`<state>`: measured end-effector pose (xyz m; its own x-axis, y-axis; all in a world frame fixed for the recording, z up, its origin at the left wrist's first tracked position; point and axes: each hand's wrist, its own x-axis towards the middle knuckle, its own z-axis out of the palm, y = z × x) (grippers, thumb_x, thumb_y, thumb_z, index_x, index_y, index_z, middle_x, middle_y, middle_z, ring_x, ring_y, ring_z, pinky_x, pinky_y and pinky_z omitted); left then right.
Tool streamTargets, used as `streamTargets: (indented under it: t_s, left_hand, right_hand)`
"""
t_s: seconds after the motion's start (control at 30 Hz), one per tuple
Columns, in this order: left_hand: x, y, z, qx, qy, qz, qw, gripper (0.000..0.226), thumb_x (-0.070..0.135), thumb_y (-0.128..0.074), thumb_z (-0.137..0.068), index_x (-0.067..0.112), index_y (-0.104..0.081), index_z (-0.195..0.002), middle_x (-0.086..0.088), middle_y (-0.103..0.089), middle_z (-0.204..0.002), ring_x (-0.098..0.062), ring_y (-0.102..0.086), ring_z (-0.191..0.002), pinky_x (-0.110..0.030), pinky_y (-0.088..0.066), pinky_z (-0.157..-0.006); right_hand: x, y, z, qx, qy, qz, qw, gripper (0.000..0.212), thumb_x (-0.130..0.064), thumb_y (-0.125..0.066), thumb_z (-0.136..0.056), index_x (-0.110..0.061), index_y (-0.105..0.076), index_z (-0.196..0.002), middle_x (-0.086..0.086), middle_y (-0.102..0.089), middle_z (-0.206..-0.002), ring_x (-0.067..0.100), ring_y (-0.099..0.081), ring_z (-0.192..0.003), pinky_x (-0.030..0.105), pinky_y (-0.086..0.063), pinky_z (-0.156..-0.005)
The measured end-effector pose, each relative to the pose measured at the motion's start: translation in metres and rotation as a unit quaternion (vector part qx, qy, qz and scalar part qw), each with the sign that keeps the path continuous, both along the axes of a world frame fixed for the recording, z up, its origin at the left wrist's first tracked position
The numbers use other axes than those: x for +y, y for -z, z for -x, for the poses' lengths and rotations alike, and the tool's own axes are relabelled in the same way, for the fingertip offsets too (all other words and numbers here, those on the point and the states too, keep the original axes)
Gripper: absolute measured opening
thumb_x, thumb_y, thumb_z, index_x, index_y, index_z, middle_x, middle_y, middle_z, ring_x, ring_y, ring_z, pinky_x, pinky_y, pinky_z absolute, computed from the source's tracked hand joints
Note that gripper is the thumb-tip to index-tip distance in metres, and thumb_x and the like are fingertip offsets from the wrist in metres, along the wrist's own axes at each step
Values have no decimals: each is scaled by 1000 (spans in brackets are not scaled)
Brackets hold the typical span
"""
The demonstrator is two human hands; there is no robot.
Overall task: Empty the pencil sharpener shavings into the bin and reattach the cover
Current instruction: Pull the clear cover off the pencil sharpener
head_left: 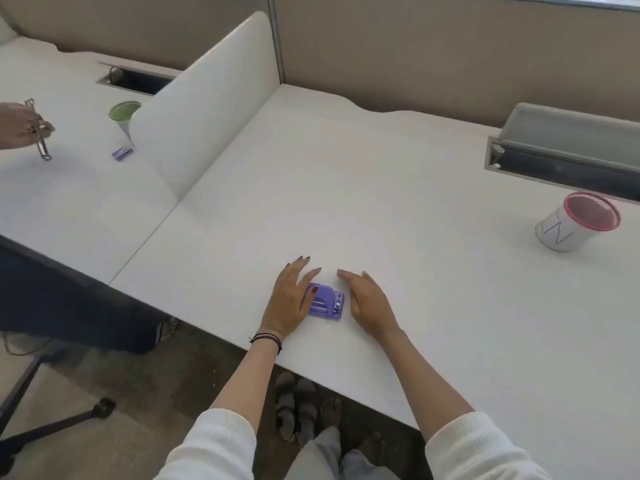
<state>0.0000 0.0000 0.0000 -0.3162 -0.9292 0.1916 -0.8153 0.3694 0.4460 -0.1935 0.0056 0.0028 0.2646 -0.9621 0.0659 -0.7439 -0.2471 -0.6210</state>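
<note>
Resting on the white desk (pixel 381 188), the purple pencil sharpener (pixel 325 301) sits near the front edge, right between my two hands. My left hand (pixel 289 299) lies flat with the fingers spread, its thumb laid over the sharpener's left end; nothing is gripped. My right hand (pixel 369 301) lies just beside the sharpener's right end, fingers together and straight, palm turned inward, holding nothing, and whether it touches the plastic I cannot tell.

As I judge it, the step in hand is picking the sharpener up so the cover can come off. To do it well, I should pinch the body by its long sides with one hand and keep it level, so no shavings spill on the desk before I reach the bin (pixel 576 221), the white pot with the pink rim standing well apart to my right, toward the back. The cover should come off only once the sharpener is over that rim, pulled gently rather than jerked, since a sudden release could scatter the shavings.

It looks like a small, flat, rectangular piece of lilac plastic, with a rounded hump at its far end, raised ridges along the top and a darker bit with small screws or holes on the right side. Whether the cover is seated now, and how many shavings are inside, I cannot make out.
</note>
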Motion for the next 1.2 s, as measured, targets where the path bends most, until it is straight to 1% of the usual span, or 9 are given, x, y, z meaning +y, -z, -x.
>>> streamTargets:
  t_s: [0.1,0.2,0.43,0.57,0.7,0.9,0.97,1.07,1.2]
  left_hand:
    - [-1,2,2,-34,38,20,999,50,35,-18,-102,12,-58,-120,-14,-59,-128,-22,-41,-123,-35,-41,-104]
    - [-1,2,3,-58,55,16,997,51,38,-19,-100,11,-58,-119,-12,-62,-121,-20,-44,-117,-37,-50,-96]
    - [2,2,1,-28,65,-23,997,56,53,-19,-96,16,-42,-130,-13,-57,-125,-14,-39,-116,-32,-50,-95]
    - [6,3,-1,-8,65,-59,996,52,36,-33,-92,9,-45,-134,-11,-47,-137,-17,-39,-125,-29,-40,-107]
    - [6,3,-1,20,57,-68,996,55,27,-33,-83,7,-45,-133,-8,-46,-137,-12,-37,-126,-22,-31,-111]
    - [3,2,2,42,52,-62,996,50,29,-36,-87,5,-47,-130,-8,-52,-131,-8,-43,-118,-12,-30,-103]
    - [1,1,5,49,53,-65,995,44,26,-40,-88,5,-48,-127,-7,-54,-126,-7,-46,-111,-12,-34,-98]
    - [-4,-1,10,55,54,-70,995,36,22,-41,-86,9,-48,-120,-3,-55,-115,-14,-53,-98,-23,-46,-90]
    - [-12,-2,22,61,53,-73,994,26,16,-44,-84,12,-48,-110,0,-54,-102,-17,-51,-87,-29,-46,-81]
  right_hand:
    - [2,-3,-2,11,-5,5,1000,50,-16,-25,-85,-6,-54,-124,11,-60,-127,24,-56,-116,38,-36,-107]
    - [4,-3,-3,20,-20,4,1000,50,-21,-25,-85,-4,-57,-120,13,-61,-124,27,-57,-112,37,-45,-99]
    - [6,-5,-2,6,-23,-18,1000,56,-25,-20,-82,-4,-58,-118,10,-56,-132,23,-50,-124,31,-41,-102]
    - [7,-5,-1,-9,-7,-32,999,37,-5,-37,-88,-2,-58,-119,10,-53,-135,23,-47,-126,32,-39,-104]
    - [8,-5,1,-14,-6,-25,1000,35,3,-42,-89,-2,-57,-120,9,-50,-138,21,-44,-129,29,-35,-106]
    - [8,-4,3,-20,-1,-32,999,39,-4,-38,-88,-4,-53,-124,9,-49,-139,20,-42,-130,30,-36,-105]
    - [8,-3,3,-25,0,-32,999,38,-3,-39,-90,-5,-52,-125,8,-50,-137,20,-43,-129,27,-35,-104]
    - [8,-2,3,-45,11,-28,999,39,0,-39,-91,-9,-50,-127,4,-54,-133,18,-47,-123,19,-34,-97]
    - [4,-1,6,-71,19,-27,997,46,7,-39,-86,-11,-49,-127,1,-54,-130,16,-50,-118,19,-37,-96]
